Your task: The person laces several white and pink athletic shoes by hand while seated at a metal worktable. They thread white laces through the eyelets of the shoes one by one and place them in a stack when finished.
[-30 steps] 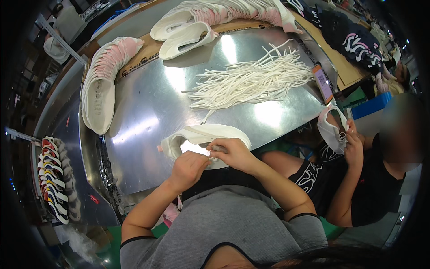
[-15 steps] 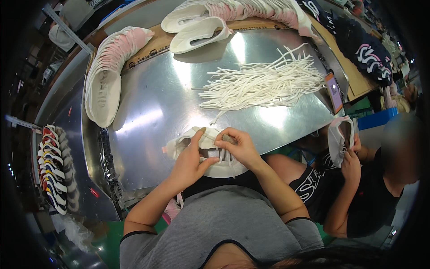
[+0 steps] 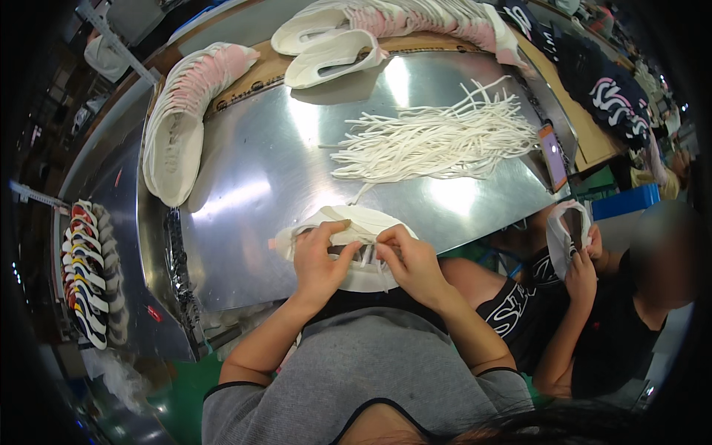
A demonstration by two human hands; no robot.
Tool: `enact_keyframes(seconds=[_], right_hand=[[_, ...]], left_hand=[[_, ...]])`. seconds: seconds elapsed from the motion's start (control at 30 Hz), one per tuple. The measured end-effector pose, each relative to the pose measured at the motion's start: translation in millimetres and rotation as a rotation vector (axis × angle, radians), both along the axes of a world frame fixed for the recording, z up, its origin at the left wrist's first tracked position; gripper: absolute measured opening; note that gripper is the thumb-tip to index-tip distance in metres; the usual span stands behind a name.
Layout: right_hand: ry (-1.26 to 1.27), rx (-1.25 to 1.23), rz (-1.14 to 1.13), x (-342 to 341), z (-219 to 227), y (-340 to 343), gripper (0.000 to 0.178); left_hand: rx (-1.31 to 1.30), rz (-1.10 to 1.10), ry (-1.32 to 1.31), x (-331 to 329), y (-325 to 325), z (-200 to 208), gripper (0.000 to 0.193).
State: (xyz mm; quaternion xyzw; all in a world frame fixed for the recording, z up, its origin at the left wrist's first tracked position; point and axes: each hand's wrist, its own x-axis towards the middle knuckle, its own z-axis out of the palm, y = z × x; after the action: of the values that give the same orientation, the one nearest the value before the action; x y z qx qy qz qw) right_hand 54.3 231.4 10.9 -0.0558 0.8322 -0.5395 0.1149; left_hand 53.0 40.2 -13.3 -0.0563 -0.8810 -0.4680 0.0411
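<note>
A white shoe upper (image 3: 371,216) lies at the table's near edge, right in front of me, with its opening toward me. My left hand (image 3: 320,261) is closed on its left part, thumb at the opening and fingers over the far edge. My right hand (image 3: 412,263) pinches at the right end of the opening, seemingly on a white shoelace. Strands of this shoelace (image 3: 366,256) cross the opening, and a loose end hangs over the near side. The fingertips partly hide what they grip.
Beyond my hands lies a pile of white laces (image 3: 437,144). Nested uppers (image 3: 176,141) stand far left, with another row (image 3: 415,18) along the back. A phone (image 3: 552,157) lies at the right edge. A co-worker (image 3: 593,297) at right holds another upper (image 3: 568,230).
My right hand has come down from above the upper to its opening, its fingers moving slightly right. The upper's far side now shows more fully. My left hand keeps its hold.
</note>
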Motion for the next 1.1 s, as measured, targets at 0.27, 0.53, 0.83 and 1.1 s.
enact_keyframes(seconds=[0.27, 0.53, 0.83, 1.1], right_hand=[[0.186, 0.065, 0.048, 2, -8, 0, 0.015], [0.209, 0.294, -0.016, 6, -16, -8, 0.016], [0.423, 0.414, 0.06, -3, -23, -30, 0.027], [0.35, 0.204, -0.183, -1, -23, 25, 0.023]], left_hand=[[-0.125, 0.037, 0.036, 5, 3, 3, 0.039], [-0.164, 0.01, 0.184, 8, 7, -2, 0.036], [-0.098, -0.097, 0.208, 13, 8, -10, 0.038], [0.491, -0.056, -0.162, -12, 11, -9, 0.032]])
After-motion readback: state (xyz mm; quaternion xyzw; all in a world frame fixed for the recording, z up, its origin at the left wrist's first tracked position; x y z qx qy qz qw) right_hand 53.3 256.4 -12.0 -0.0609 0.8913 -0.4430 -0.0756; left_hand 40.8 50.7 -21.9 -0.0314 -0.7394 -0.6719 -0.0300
